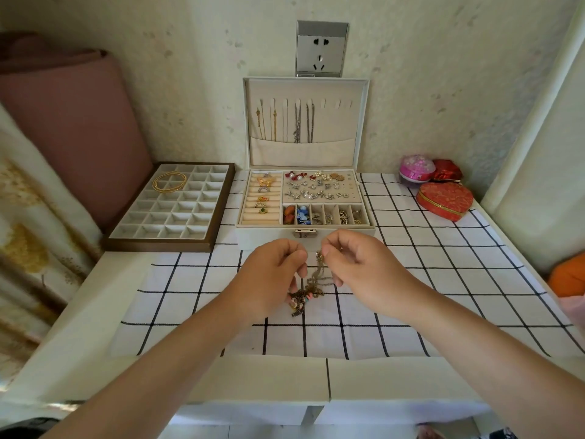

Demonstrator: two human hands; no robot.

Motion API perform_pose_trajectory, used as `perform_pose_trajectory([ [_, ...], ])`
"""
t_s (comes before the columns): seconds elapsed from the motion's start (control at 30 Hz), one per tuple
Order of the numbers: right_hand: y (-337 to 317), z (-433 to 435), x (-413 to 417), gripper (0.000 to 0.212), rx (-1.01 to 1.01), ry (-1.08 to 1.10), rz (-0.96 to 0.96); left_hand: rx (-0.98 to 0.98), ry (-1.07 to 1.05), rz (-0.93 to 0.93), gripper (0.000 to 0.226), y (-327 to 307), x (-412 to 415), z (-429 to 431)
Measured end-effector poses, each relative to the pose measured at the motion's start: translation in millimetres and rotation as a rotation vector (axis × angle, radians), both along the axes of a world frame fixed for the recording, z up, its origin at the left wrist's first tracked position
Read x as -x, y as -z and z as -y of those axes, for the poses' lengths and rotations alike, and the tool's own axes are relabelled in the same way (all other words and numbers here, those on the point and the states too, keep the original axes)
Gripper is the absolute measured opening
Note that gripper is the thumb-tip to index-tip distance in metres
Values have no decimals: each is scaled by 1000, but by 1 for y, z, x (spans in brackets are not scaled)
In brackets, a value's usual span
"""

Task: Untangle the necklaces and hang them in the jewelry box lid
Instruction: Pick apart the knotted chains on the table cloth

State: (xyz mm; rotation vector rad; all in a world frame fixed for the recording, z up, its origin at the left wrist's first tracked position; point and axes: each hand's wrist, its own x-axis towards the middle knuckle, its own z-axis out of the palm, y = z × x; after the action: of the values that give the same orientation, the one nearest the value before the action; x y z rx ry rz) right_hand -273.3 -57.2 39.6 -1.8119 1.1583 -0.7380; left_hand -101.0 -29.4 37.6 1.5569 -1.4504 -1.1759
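**Both hands on the knotted necklaces, in front of the open box**

At the centre of the frame, the left hand point(272, 274) and right hand point(357, 267) meet just above the checked cloth point(443, 280) that covers the counter point(95, 312). Between them hangs the tangle of necklaces point(311, 286), a bundle of dull bronze chains. Its beaded lower end lies on the cloth.

The left fingers point(296, 251) are curled in, thumb against forefinger, and pinch the bundle on its left side. The right fingers point(329, 250) are curled the same way and pinch a strand at the top of the bundle. Neither hand is spread wide.

Just above the hands stands the jewelry box point(269, 237), its clasp facing the person. Rings, earrings and small charms fill its compartments. Its lid point(335, 128) stands upright against the wall. Gold chains point(267, 122) and silver chains point(304, 125) hang from the left and middle hooks, their ends tucked into the pocket point(300, 153). The hooks at the right carry nothing.

Left of the box lies a divided tray point(167, 239) with gold bangles point(169, 182) in its upper left cells. At the right of the frame are a red heart-shaped box point(444, 201) and a pink round case point(416, 172). A wall socket point(322, 49) sits above the lid.
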Motion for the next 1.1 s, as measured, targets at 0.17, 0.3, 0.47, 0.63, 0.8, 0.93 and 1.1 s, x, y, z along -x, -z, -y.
perform_pose_trajectory([
  [0.17, -3, 1, -1, 24, -125, -33, 112, 100, -53, -24, 15, 1, -2, -2],
  [0.3, -1, 4, 1, 27, -65, -9, 87, 159, -15, -91, 19, 1, 0, -4],
  [0.47, 3, 5, 3, 29, -15, -24, 36, 120, -46, -116, 6, 1, 2, -4],
  [0.63, -2, 5, 3, 22, -55, -30, 41, 122, -35, -56, 9, 4, 2, -2],
  [0.8, 0, 9, 2, 23, -100, -54, 69, 254, -23, -15, 10, 3, 2, -2],
  [0.93, -2, 8, 1, 25, -89, -61, 73, 230, 9, -39, 9, 0, 1, 0],
  [1.1, -5, 10, 3, 25, -59, -73, 31, 107, 30, -132, 17, 3, -7, 5],
])
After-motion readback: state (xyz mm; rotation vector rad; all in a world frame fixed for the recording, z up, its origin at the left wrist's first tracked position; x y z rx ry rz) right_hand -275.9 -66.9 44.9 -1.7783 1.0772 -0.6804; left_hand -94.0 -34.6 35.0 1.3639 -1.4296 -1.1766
